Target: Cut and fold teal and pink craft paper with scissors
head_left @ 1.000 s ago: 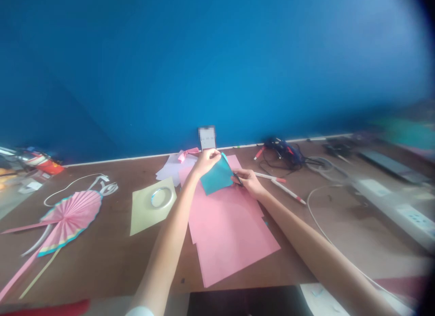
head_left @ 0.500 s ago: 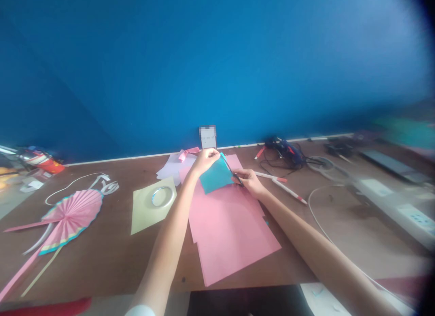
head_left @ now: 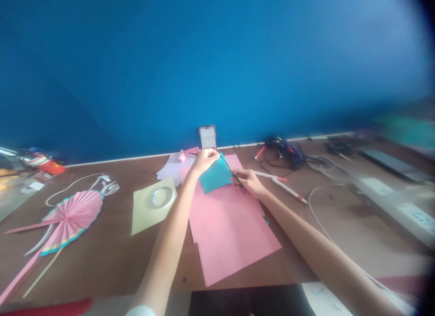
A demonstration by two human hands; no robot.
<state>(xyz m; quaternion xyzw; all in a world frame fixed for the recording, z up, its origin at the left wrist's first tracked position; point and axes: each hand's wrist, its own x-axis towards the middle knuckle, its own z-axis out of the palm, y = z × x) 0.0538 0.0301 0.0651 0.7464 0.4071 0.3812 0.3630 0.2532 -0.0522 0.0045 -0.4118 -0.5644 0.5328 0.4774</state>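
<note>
My left hand [head_left: 207, 160] pinches the upper edge of a teal sheet of paper [head_left: 215, 176], which is held up at a tilt over the pink sheets. In my right hand [head_left: 249, 181] is a pair of dark scissors [head_left: 237, 178], its fingers closed round the handles. The blades lie along the teal sheet's right edge, where a narrow strip shows at the top. Beneath both hands, a stack of pink paper [head_left: 234, 234] reaches toward the table's front edge.
Left of my arm, a tape roll [head_left: 162, 197] rests on yellow paper [head_left: 142, 216]. A pink folded paper fan [head_left: 73, 218] lies farther left. On the right are white-and-red pens [head_left: 288, 190], tangled dark cables [head_left: 285, 153] and a power strip [head_left: 401, 207]. A small card [head_left: 208, 137] leans against the blue wall.
Almost nothing differs. The scissors and my right hand have barely shifted along the teal sheet's edge, and my left hand keeps its pinch.
</note>
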